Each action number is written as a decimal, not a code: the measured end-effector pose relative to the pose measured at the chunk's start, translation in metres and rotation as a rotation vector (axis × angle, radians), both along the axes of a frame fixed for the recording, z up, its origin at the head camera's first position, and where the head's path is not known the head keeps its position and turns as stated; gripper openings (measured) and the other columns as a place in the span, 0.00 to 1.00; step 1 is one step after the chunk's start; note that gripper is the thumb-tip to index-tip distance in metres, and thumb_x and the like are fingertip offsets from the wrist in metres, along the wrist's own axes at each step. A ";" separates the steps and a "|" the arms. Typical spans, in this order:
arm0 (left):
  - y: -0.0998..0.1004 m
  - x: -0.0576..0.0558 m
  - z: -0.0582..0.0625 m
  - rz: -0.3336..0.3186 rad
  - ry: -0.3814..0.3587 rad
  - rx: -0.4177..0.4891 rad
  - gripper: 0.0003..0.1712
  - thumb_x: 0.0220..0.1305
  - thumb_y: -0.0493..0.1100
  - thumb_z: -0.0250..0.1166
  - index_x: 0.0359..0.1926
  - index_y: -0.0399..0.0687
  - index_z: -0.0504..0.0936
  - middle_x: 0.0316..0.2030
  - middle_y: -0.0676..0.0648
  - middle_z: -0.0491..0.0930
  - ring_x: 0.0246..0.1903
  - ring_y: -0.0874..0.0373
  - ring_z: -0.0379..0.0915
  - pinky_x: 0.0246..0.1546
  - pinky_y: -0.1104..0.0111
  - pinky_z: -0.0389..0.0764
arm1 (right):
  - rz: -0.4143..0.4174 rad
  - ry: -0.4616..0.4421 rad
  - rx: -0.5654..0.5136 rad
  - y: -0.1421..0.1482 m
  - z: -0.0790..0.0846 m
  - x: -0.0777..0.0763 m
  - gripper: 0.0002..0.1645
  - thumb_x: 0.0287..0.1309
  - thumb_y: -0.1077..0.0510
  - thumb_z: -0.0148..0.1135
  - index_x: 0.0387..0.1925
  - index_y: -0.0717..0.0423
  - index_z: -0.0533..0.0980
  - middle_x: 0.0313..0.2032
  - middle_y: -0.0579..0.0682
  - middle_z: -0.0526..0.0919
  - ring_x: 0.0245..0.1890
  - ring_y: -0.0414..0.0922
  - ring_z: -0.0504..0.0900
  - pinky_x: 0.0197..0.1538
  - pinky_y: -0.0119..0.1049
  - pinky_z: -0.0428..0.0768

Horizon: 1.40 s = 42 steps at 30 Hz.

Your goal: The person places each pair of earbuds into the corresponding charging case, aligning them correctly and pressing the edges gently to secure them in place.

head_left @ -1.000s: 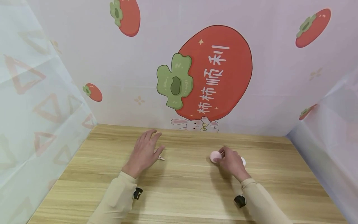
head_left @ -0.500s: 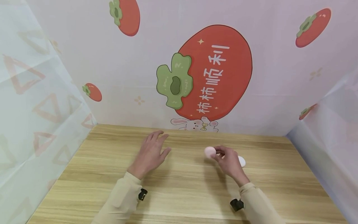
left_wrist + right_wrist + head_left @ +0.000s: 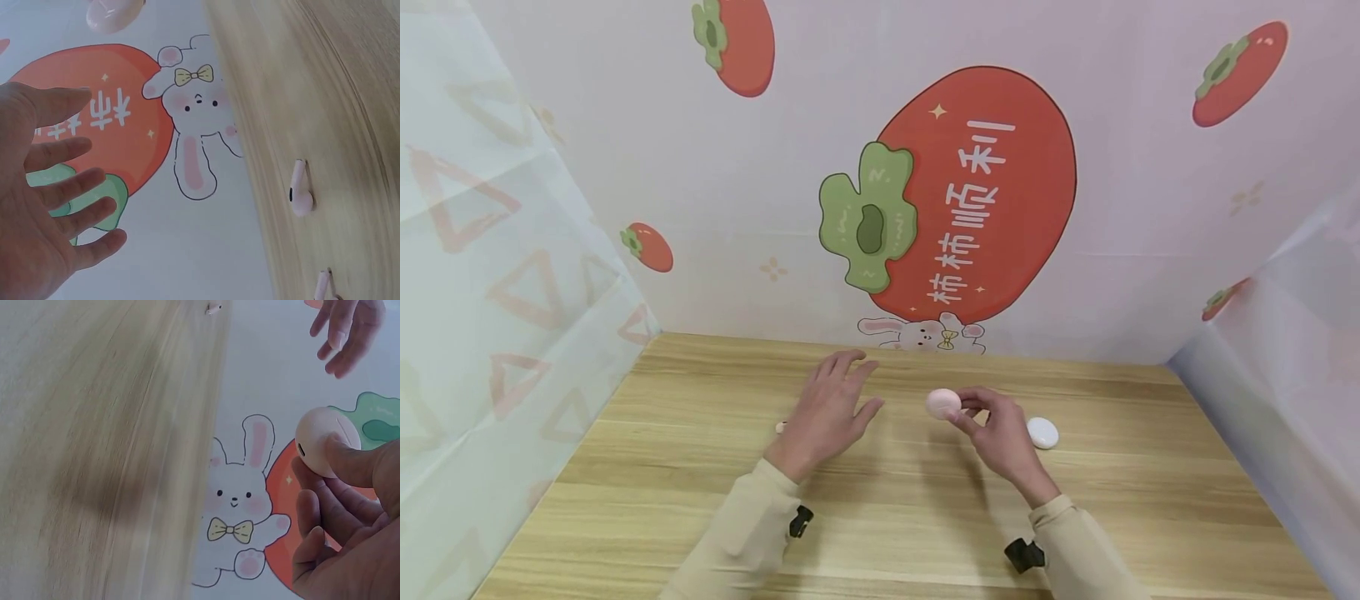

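Note:
A rounded pale pink earbud charging case (image 3: 942,403) is pinched between the thumb and fingers of my right hand (image 3: 1003,433), raised over the table. In the right wrist view the thumb presses on the face of the case (image 3: 315,434), and a small dark slot shows on its edge. My left hand (image 3: 827,417) hovers to the left of it, fingers spread and holding nothing. Two pink earbuds lie on the wood in the left wrist view: one earbud (image 3: 302,201) in full, the other earbud (image 3: 322,286) cut by the frame. From the head, the left hand partly covers them.
A glossy white round object (image 3: 1042,432) rests on the wooden table (image 3: 887,533), right of my right hand. Behind the table stands a backdrop (image 3: 760,167) printed with persimmons and a rabbit. Pale sheets (image 3: 490,250) hang along both sides.
My right hand has lifted the earbud case and carried it left, exposing the white round object. My left hand has drifted right, so an earbud now shows on its left side.

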<state>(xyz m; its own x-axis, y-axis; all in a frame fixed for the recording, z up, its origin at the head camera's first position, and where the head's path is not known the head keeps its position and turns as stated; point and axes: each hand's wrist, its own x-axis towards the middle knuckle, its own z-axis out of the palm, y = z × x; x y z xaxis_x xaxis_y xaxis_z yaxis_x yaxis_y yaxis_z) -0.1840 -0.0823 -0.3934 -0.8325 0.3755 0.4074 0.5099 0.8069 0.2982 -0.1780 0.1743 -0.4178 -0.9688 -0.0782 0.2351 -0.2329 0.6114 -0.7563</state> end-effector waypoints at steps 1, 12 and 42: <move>0.002 0.000 0.001 -0.005 0.001 -0.001 0.27 0.67 0.48 0.69 0.62 0.41 0.78 0.63 0.39 0.72 0.64 0.38 0.66 0.63 0.44 0.70 | 0.005 0.010 -0.004 -0.001 0.001 0.001 0.14 0.57 0.64 0.74 0.45 0.61 0.84 0.35 0.48 0.86 0.37 0.44 0.81 0.38 0.36 0.74; 0.014 0.002 0.008 -0.066 -0.044 0.076 0.26 0.70 0.51 0.67 0.63 0.44 0.78 0.65 0.41 0.71 0.66 0.41 0.64 0.66 0.46 0.67 | 0.020 0.065 -0.040 -0.010 0.005 0.004 0.15 0.57 0.62 0.75 0.47 0.57 0.85 0.37 0.47 0.87 0.39 0.44 0.83 0.38 0.36 0.70; 0.027 -0.002 0.011 -0.174 -0.105 0.154 0.11 0.71 0.49 0.66 0.44 0.46 0.85 0.63 0.41 0.73 0.66 0.42 0.66 0.68 0.47 0.65 | 0.119 0.094 -0.086 -0.019 0.008 0.004 0.12 0.57 0.61 0.75 0.43 0.57 0.85 0.35 0.45 0.86 0.40 0.44 0.82 0.40 0.42 0.68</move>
